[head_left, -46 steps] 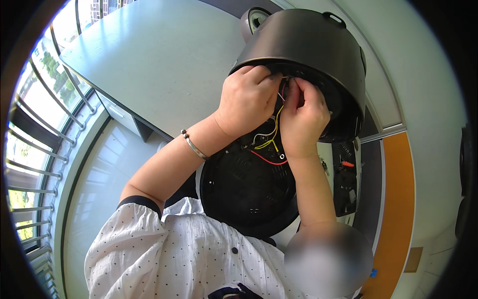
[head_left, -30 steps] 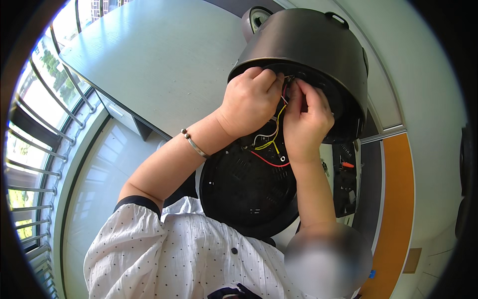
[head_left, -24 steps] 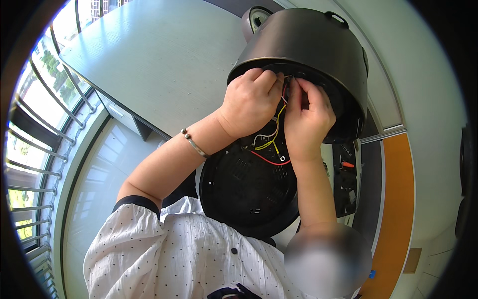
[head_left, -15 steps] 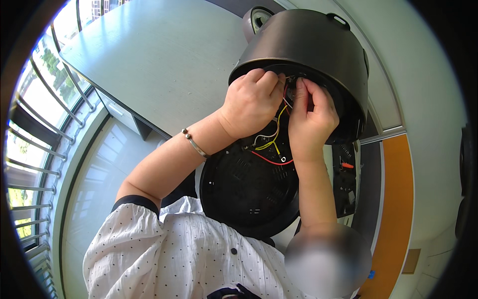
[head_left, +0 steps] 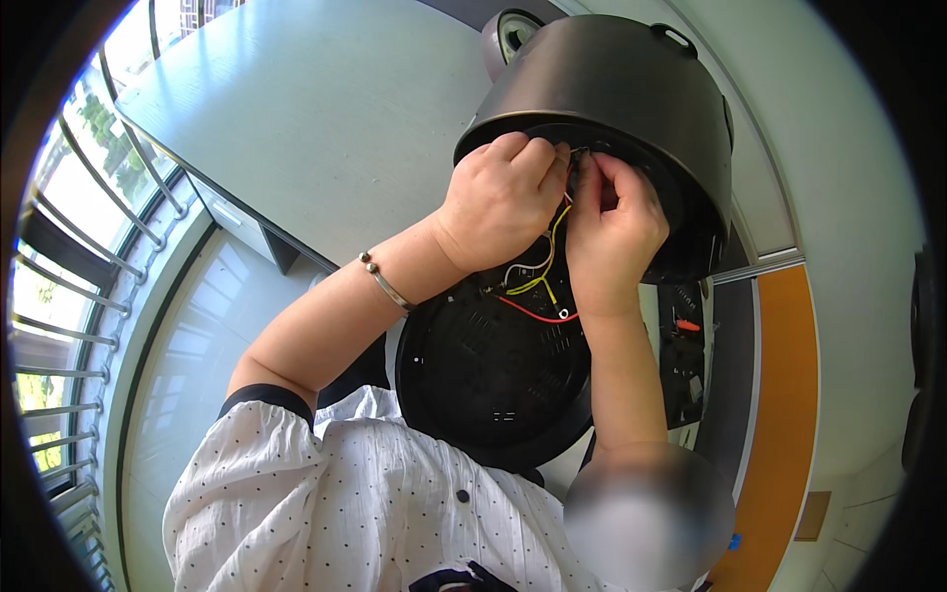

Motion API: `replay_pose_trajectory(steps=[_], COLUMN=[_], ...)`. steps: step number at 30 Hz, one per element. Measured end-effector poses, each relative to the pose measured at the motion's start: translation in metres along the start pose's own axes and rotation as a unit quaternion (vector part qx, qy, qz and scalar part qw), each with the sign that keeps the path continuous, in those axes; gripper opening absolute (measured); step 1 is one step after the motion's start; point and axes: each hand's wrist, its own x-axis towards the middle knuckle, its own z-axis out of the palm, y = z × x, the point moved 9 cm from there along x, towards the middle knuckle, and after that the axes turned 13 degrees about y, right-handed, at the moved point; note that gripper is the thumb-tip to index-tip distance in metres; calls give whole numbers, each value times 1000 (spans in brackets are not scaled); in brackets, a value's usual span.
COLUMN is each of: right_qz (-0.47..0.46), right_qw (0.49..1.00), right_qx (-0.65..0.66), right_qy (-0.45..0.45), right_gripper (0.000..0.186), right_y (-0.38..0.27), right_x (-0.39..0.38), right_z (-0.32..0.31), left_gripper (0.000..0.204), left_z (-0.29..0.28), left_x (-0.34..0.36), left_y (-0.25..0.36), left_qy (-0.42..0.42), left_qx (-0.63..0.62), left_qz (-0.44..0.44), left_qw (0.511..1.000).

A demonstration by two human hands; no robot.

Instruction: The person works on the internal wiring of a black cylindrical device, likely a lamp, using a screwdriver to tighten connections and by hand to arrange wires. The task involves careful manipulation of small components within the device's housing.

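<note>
A dark grey, pot-shaped cooker body (head_left: 602,74) lies tipped over, its open underside facing me. My left hand (head_left: 505,197) reaches to the rim of that opening, fingers closed in a pinch; what they grip is hidden. Beside it, my right hand (head_left: 617,222) pinches with thumb and forefinger at the upper end of the wires, just inside the opening. Yellow wires (head_left: 555,242), a white wire (head_left: 528,266) and a red wire (head_left: 533,314) with a ring terminal (head_left: 563,314) hang below the hands. Under them sits a round black base cover (head_left: 483,385) with vent slots.
The body rests at the right of a pale grey table (head_left: 316,128). Behind it stands a small round part (head_left: 511,37). At right, a dark tray (head_left: 681,370) holds small parts and an orange-red piece (head_left: 688,325). Barred windows (head_left: 74,286) line the left.
My right hand has shifted slightly left, bringing its fingertips closer to those of my left hand. The ring terminal has barely moved, and the cooker body is nearly still.
</note>
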Motion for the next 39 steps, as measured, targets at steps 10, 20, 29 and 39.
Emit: replay_pose_trajectory(steps=[10,20,29,39], right_qz=[56,1,-63,-53], right_qw=[998,1000,997,997], right_qx=[2,-17,-41,-43], right_qy=[-10,-17,-33,-38], right_gripper=[3,4,7,6], right_y=[7,-1,-11,-11], right_x=[1,2,2,3], right_z=[0,1,3,2], left_gripper=[27,9,8,10], left_z=[-2,-1,0,12], left_x=[1,2,0,-14], left_y=[-5,-25,-32,-48], left_qy=[9,27,38,4], left_qx=[-22,-91,-138,-207], left_qz=[-22,-142,-192,-381], left_qw=[999,985,971,901])
